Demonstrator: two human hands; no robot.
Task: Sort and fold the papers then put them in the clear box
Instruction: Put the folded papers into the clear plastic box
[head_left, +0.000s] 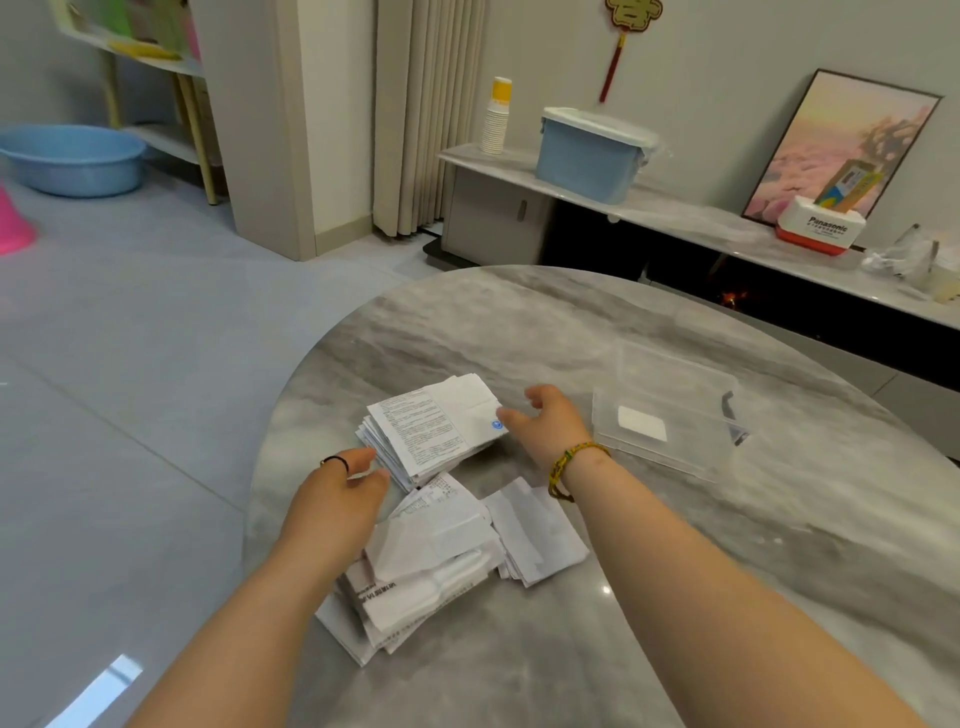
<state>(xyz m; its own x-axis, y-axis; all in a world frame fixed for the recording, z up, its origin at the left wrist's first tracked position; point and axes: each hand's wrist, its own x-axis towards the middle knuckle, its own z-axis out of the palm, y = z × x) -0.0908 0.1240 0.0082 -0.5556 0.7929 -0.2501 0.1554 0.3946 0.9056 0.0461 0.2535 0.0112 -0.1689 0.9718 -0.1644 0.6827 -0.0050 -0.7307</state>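
Your left hand (337, 488) and right hand (550, 421), loosely spread, flank the folded white paper stack (431, 431); clear plastic box (675, 374) lies rightward.

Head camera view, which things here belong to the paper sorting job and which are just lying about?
Job: far paper stack, near paper pile, small paper pile, clear box, left hand, right hand.
Lying about: blue lidded bin, paper cups, Panasonic box, framed picture, blue basin.
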